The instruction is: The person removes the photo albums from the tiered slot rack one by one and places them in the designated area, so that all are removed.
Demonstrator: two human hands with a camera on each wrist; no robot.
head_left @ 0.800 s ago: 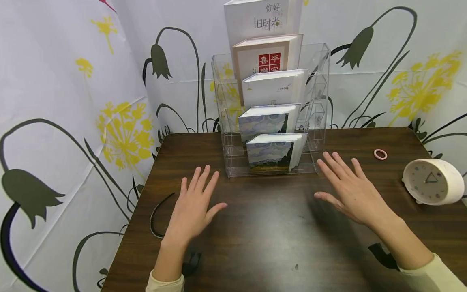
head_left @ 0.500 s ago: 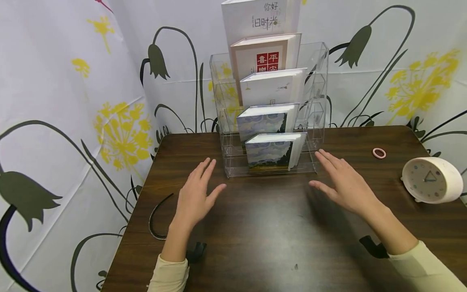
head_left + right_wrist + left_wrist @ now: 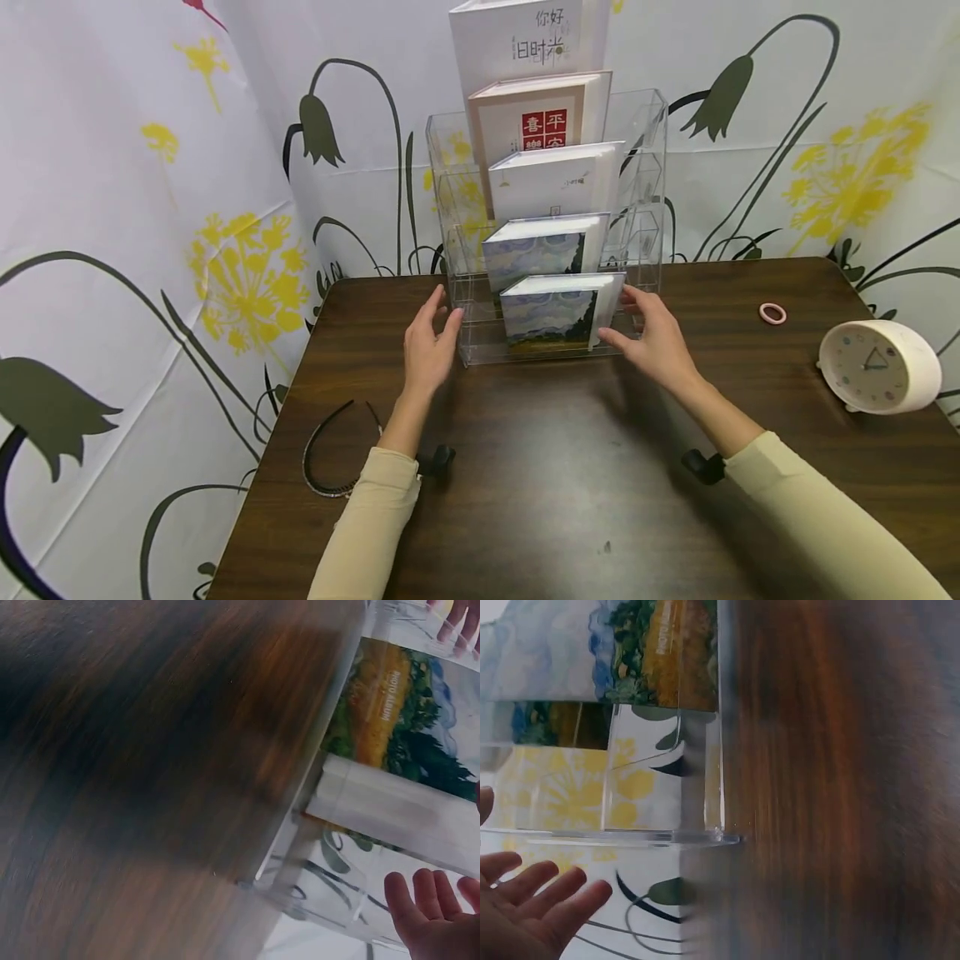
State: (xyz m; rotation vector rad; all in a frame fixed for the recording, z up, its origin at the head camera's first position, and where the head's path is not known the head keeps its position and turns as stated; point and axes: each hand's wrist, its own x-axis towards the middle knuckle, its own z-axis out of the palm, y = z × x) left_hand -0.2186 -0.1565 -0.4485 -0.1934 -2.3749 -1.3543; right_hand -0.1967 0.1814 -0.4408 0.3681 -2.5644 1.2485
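Note:
A clear acrylic rack (image 3: pixel 551 357) stands on the dark wooden table, bearing several white-paged books in tiers. Lowest at the front is a photo album (image 3: pixel 547 321) with a painted landscape cover; its "PHOTO ALBUM" lettering shows in the right wrist view. My left hand (image 3: pixel 429 354) is beside the rack's left side, fingers spread and lightly bent; in the left wrist view the hand (image 3: pixel 536 907) stays apart from the rack. At the album's right edge is my right hand (image 3: pixel 660 337), thumb in front. Contact there is unclear; in the right wrist view that hand's fingers (image 3: pixel 427 892) are relaxed.
A black braided headband (image 3: pixel 318 467) lies left, partly behind the left forearm. On the right are a pink ring (image 3: pixel 772 313) and a white clock (image 3: pixel 873 367). A second landscape-covered album (image 3: pixel 536 250) sits one tier higher. Flower-patterned cloth hangs behind.
Both hands have moved forward and inward from over the table to the two sides of the rack. The books and rack stand in the same place; the view shifts slightly.

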